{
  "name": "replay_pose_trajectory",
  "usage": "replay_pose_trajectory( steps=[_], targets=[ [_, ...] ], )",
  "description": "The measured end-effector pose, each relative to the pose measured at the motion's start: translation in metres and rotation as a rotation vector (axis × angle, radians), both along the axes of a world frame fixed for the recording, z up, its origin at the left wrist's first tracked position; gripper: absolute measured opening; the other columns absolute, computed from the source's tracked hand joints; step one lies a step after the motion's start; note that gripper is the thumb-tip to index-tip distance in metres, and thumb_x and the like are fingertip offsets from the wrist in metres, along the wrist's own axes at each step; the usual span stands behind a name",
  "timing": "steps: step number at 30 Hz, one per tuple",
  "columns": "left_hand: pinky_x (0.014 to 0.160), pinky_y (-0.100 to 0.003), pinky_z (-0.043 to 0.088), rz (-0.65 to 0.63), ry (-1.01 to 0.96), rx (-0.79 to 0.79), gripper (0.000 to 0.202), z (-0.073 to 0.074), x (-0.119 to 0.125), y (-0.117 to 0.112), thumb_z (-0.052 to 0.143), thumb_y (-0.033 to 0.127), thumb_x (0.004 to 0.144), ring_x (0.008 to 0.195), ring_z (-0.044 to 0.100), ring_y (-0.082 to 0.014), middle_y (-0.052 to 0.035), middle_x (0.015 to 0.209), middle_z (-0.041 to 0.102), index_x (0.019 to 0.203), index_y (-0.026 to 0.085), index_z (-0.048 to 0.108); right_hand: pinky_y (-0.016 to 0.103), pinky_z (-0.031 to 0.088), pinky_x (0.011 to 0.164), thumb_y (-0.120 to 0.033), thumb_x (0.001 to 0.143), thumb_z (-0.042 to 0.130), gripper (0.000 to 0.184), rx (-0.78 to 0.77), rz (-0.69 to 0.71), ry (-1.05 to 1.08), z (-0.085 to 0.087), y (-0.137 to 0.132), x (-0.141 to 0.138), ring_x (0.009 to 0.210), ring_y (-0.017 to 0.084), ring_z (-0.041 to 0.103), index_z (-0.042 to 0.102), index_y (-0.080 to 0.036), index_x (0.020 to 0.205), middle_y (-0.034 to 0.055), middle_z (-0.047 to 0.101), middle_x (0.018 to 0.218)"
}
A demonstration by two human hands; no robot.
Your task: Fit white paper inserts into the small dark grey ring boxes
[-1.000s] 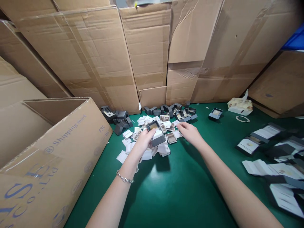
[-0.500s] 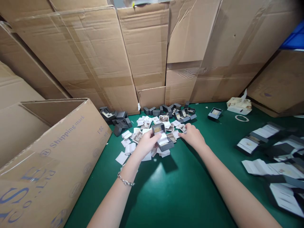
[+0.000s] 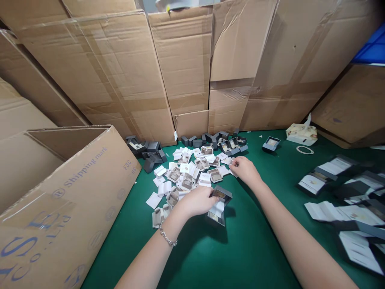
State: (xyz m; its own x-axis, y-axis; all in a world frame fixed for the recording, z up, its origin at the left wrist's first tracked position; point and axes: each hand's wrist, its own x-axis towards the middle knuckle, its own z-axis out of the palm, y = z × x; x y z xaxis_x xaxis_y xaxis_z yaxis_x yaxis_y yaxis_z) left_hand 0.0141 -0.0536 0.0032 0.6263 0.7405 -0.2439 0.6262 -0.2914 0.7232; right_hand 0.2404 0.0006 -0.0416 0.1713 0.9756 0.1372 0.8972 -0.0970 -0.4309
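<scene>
My left hand (image 3: 200,200) grips a small dark grey hinged box (image 3: 221,221) whose lid stands open, with a folded white insert inside; it is held tilted above the green table. My right hand (image 3: 247,171) is at the right edge of a heap of white folded inserts (image 3: 205,179). Its fingers are pinched on a white insert (image 3: 230,160) there, mostly covered by the fingertips. Some inserts in the heap lie with their grey-brown hollow side up.
Dark boxes (image 3: 197,143) line the back, with more dark boxes (image 3: 154,154) left. One open box (image 3: 271,143), a tissue pack (image 3: 301,133) and a white ring (image 3: 304,150) lie back right. Open boxes with inserts (image 3: 314,182) spread right. A large carton (image 3: 75,192) stands left.
My left hand has carried the open box toward me and to the right, off the heap, tilting it. My right hand has shifted only slightly, with its fingers more curled.
</scene>
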Motion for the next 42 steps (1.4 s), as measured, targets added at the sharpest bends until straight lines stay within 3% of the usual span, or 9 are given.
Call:
replay_pose_trajectory(
  steps=[8, 15, 17, 20, 26, 31, 34, 38, 42],
  targets=[
    [0.053, -0.025, 0.036, -0.041, 0.152, 0.024, 0.028, -0.010, 0.008, -0.002, 0.044, 0.044, 0.079, 0.065, 0.054, -0.0192, -0.0072, 0.081, 0.064, 0.079, 0.020, 0.059, 0.029, 0.038, 0.068, -0.038, 0.075, 0.057, 0.020, 0.012, 0.013, 0.162, 0.043, -0.010, -0.006, 0.083, 0.020, 0.055, 0.058, -0.020, 0.065, 0.0043, 0.062, 0.090],
    [0.051, -0.026, 0.038, 0.018, 0.062, -0.107, 0.041, 0.011, -0.008, 0.000, 0.044, 0.046, 0.080, 0.038, 0.050, -0.0127, -0.0002, 0.075, 0.067, 0.111, 0.025, 0.061, 0.026, 0.038, 0.063, -0.048, 0.065, 0.070, 0.031, 0.066, 0.197, 0.877, 0.074, -0.026, -0.027, 0.066, 0.013, 0.050, 0.062, -0.018, 0.069, -0.0010, 0.057, 0.067],
    [0.052, -0.026, 0.038, 0.070, 0.035, -0.051, 0.038, 0.017, -0.014, 0.003, 0.046, 0.046, 0.080, 0.043, 0.053, -0.0138, -0.0013, 0.074, 0.067, 0.104, 0.024, 0.065, 0.026, 0.040, 0.066, -0.045, 0.063, 0.073, 0.030, 0.097, 0.264, 1.043, 0.077, -0.029, -0.033, 0.067, 0.012, 0.050, 0.062, -0.018, 0.068, -0.0015, 0.057, 0.068],
    [0.058, -0.025, 0.040, 0.196, -0.110, 0.067, 0.035, 0.022, -0.020, 0.010, 0.045, 0.047, 0.081, 0.063, 0.058, -0.0170, -0.0040, 0.082, 0.067, 0.094, 0.023, 0.068, 0.027, 0.043, 0.068, -0.045, 0.063, 0.074, 0.030, 0.082, 0.307, 1.216, 0.080, -0.034, -0.043, 0.069, 0.012, 0.053, 0.063, -0.018, 0.072, -0.0003, 0.060, 0.073],
    [0.054, -0.021, 0.042, 0.474, -0.639, 0.012, 0.052, 0.031, -0.015, 0.014, 0.060, 0.045, 0.075, 0.071, 0.057, -0.0139, -0.0058, 0.104, 0.060, 0.121, 0.022, 0.052, 0.032, 0.048, 0.077, -0.047, 0.066, 0.072, 0.032, -0.109, 0.421, 1.426, 0.084, -0.045, -0.063, 0.082, 0.017, 0.059, 0.065, -0.018, 0.078, 0.0045, 0.065, 0.087],
    [0.054, -0.020, 0.044, 0.514, -0.783, -0.059, 0.040, 0.039, -0.013, 0.010, 0.067, 0.041, 0.069, 0.069, 0.055, -0.0127, -0.0035, 0.086, 0.064, 0.101, 0.017, 0.065, 0.031, 0.048, 0.073, -0.049, 0.067, 0.070, 0.033, -0.193, 0.433, 1.426, 0.084, -0.048, -0.073, 0.080, 0.017, 0.060, 0.065, -0.018, 0.077, 0.0045, 0.066, 0.083],
    [0.054, -0.020, 0.044, 0.537, -0.841, -0.124, 0.036, 0.039, -0.013, 0.010, 0.067, 0.042, 0.070, 0.067, 0.055, -0.0116, -0.0027, 0.082, 0.063, 0.095, 0.015, 0.067, 0.030, 0.048, 0.070, -0.049, 0.069, 0.067, 0.034, -0.119, 0.360, 1.301, 0.083, -0.048, -0.078, 0.074, 0.016, 0.059, 0.065, -0.017, 0.079, 0.0039, 0.065, 0.078],
    [0.060, -0.019, 0.047, 0.615, -0.992, -0.270, 0.033, 0.035, -0.009, 0.010, 0.069, 0.040, 0.070, 0.075, 0.057, -0.0109, -0.0030, 0.088, 0.065, 0.093, 0.016, 0.067, 0.033, 0.049, 0.070, -0.039, 0.077, 0.060, 0.028, 0.319, 0.206, 0.866, 0.084, -0.055, -0.085, 0.078, 0.018, 0.059, 0.063, -0.019, 0.097, 0.0059, 0.064, 0.093],
    [0.064, -0.017, 0.048, 0.702, -1.162, -0.428, 0.030, 0.034, -0.004, 0.009, 0.075, 0.033, 0.065, 0.069, 0.057, -0.0065, 0.0002, 0.082, 0.065, 0.088, 0.016, 0.066, 0.039, 0.048, 0.083, -0.031, 0.084, 0.052, 0.021, 0.688, 0.252, 0.312, 0.085, -0.065, -0.090, 0.094, 0.022, 0.058, 0.064, -0.023, 0.099, 0.0073, 0.062, 0.100]
  ],
)
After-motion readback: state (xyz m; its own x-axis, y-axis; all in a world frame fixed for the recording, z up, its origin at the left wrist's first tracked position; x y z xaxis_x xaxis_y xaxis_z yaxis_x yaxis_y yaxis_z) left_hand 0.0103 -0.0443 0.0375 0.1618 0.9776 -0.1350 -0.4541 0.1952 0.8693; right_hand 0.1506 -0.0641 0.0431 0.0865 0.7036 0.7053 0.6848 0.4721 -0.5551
